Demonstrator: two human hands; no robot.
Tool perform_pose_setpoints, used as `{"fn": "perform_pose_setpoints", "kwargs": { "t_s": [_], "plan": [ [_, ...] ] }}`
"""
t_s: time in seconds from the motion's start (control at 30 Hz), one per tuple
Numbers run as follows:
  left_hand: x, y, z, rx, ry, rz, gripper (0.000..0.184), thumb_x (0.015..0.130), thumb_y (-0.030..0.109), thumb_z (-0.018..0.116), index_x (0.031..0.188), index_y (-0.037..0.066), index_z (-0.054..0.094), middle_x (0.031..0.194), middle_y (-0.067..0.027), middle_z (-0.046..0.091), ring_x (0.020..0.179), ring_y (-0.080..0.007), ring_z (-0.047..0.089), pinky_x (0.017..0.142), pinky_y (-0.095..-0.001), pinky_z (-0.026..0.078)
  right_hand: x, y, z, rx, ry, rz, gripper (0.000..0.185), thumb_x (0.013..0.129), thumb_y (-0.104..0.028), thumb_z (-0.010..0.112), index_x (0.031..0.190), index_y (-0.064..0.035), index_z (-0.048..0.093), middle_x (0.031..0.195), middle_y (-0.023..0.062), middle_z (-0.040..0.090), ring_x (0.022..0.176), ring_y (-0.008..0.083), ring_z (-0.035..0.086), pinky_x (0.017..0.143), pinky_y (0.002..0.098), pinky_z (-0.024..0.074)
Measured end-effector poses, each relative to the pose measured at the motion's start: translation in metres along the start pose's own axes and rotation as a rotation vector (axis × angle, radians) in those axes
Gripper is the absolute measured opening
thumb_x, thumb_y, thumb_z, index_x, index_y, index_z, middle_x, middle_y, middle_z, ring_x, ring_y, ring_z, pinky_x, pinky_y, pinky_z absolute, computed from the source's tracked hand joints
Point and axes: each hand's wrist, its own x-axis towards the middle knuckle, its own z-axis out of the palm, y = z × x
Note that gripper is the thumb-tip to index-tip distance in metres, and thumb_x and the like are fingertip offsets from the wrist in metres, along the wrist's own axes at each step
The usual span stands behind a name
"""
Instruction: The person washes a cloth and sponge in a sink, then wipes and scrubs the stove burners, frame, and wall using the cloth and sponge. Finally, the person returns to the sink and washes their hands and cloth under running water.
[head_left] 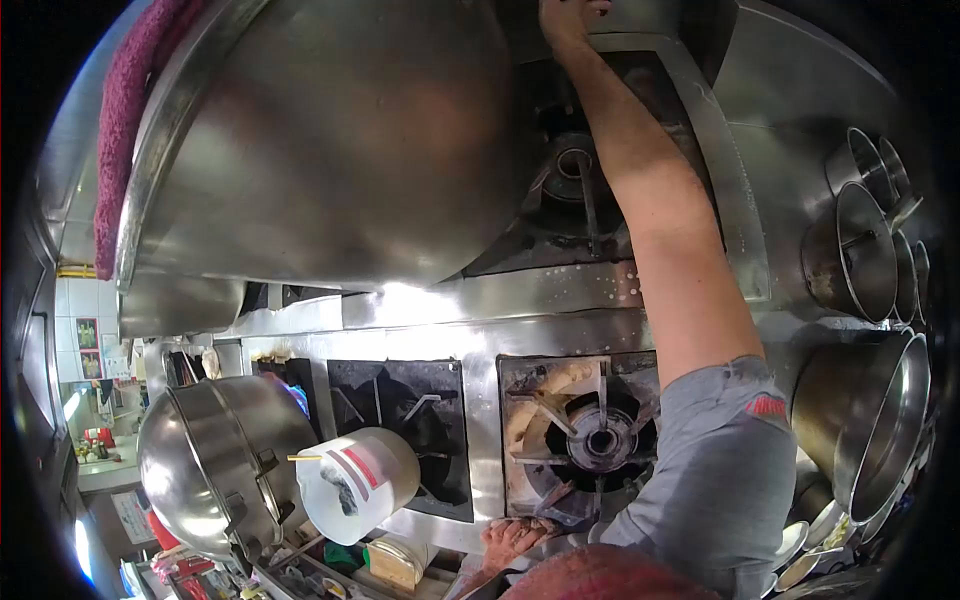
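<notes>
Basically, right hand (572, 18) up at the top border, partly cut off; grip can't be told. Its forearm runs diagonally over the right side of the rear burner (573, 163). Big metal vessel (330, 150) fills upper left, nearest thing to that hand, pink cloth (122, 150) along its outer rim. Gap between vessel wall and forearm shows the rear burner. Left hand (512, 543) low, at the front edge of the stove (440, 533), grip can't be told. Front burner (600, 440) lies between sleeve and white bucket (390, 475); bucket overlaps the next grate. Pots (850, 255) line the right side.
</notes>
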Motion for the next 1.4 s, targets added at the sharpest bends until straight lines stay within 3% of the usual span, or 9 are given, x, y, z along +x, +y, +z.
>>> {"fn": "perform_pose_setpoints", "kwargs": {
  "t_s": [0.17, 0.3, 0.73, 1.07, 1.2, 1.3, 1.33, 1.37, 1.4],
  "plan": [
    [-0.003, -0.005, 0.002, 0.003, 0.023, -0.021, 0.036, 0.075, 0.031, 0.056, 0.110, 0.037, 0.055, 0.103, 0.0013, 0.048, 0.102, -0.0217, 0.043, 0.090, -0.0392, 0.030, 0.012, -0.023, -0.128, 0.263, 0.155, -0.163, 0.091, 0.085, -0.065, 0.030, 0.141, 0.0012, 0.001, 0.145, 0.0308, -0.003, 0.133, 0.0453, 0.013, 0.105, 0.0515, 0.0221],
    [-0.001, -0.002, 0.008, 0.003, 0.029, -0.005, 0.035, 0.075, 0.030, 0.056, 0.109, 0.037, 0.055, 0.103, 0.0013, 0.048, 0.102, -0.0216, 0.043, 0.090, -0.0390, 0.030, 0.003, 0.000, -0.039, -0.323, 0.130, -0.298, 0.089, 0.086, -0.061, 0.033, 0.141, 0.0032, 0.005, 0.143, 0.0343, 0.000, 0.131, 0.0485, 0.013, 0.106, 0.0551, 0.0149],
    [-0.002, -0.001, 0.011, 0.033, -0.042, -0.016, 0.038, 0.075, 0.031, 0.059, 0.112, 0.038, 0.053, 0.104, 0.0020, 0.046, 0.101, -0.0199, 0.042, 0.090, -0.0404, 0.031, -0.033, -0.023, -0.030, -0.187, -0.028, -0.285, 0.088, 0.088, -0.054, 0.041, 0.141, 0.0026, -0.001, 0.145, 0.0291, -0.001, 0.135, 0.0431, 0.004, 0.106, 0.0570, 0.0113],
    [-0.009, -0.001, 0.021, -0.057, 0.029, -0.054, 0.045, 0.070, 0.029, 0.062, 0.113, 0.040, 0.053, 0.109, 0.0030, 0.043, 0.102, -0.0195, 0.041, 0.084, -0.0460, 0.029, 0.006, -0.011, -0.014, -0.749, 0.486, -1.298, 0.039, 0.085, -0.011, 0.043, 0.122, -0.0030, 0.045, 0.127, 0.0182, 0.043, 0.119, 0.0356, 0.038, 0.098, 0.0502, 0.0296],
    [-0.001, -0.003, 0.008, -0.039, 0.037, -0.055, 0.045, 0.070, 0.029, 0.062, 0.113, 0.040, 0.053, 0.109, 0.0031, 0.043, 0.102, -0.0194, 0.041, 0.084, -0.0458, 0.029, 0.088, 0.011, -0.103, -0.237, 0.324, -1.163, 0.023, 0.084, -0.013, 0.047, 0.105, -0.0045, 0.053, 0.107, 0.0149, 0.053, 0.102, 0.0327, 0.049, 0.081, 0.0449, 0.0408],
    [-0.003, -0.005, 0.006, -0.027, 0.039, -0.050, 0.045, 0.070, 0.029, 0.061, 0.113, 0.040, 0.053, 0.109, 0.0031, 0.043, 0.102, -0.0194, 0.041, 0.084, -0.0456, 0.030, 0.014, -0.048, -0.148, -0.751, 0.517, -0.969, 0.020, 0.082, -0.015, 0.050, 0.096, -0.0009, 0.053, 0.094, 0.0169, 0.054, 0.084, 0.0327, 0.051, 0.071, 0.0419, 0.0395],
    [-0.001, -0.004, 0.007, -0.024, 0.040, -0.044, 0.045, 0.070, 0.029, 0.061, 0.113, 0.040, 0.053, 0.109, 0.0031, 0.043, 0.102, -0.0194, 0.041, 0.084, -0.0456, 0.030, -0.005, -0.075, -0.162, -0.908, -0.006, -0.724, 0.029, 0.084, -0.017, 0.049, 0.105, 0.0021, 0.054, 0.107, 0.0199, 0.054, 0.098, 0.0327, 0.052, 0.084, 0.0427, 0.0396],
    [0.000, -0.005, 0.007, -0.021, 0.037, -0.037, 0.045, 0.070, 0.029, 0.061, 0.113, 0.040, 0.053, 0.109, 0.0032, 0.043, 0.102, -0.0194, 0.041, 0.084, -0.0455, 0.030, 0.072, 0.018, -0.055, -1.016, 0.807, -1.258, 0.039, 0.086, -0.018, 0.045, 0.119, 0.0041, 0.050, 0.123, 0.0228, 0.048, 0.117, 0.0330, 0.045, 0.099, 0.0447, 0.0340],
    [0.000, -0.004, 0.007, -0.013, 0.033, -0.034, 0.045, 0.070, 0.029, 0.061, 0.113, 0.040, 0.053, 0.109, 0.0032, 0.043, 0.102, -0.0193, 0.041, 0.084, -0.0455, 0.030, 0.070, 0.014, -0.057, -1.019, 0.815, -1.252, 0.039, 0.086, -0.018, 0.045, 0.119, 0.0041, 0.050, 0.123, 0.0228, 0.048, 0.117, 0.0330, 0.045, 0.099, 0.0447, 0.0340]
  ]
}}
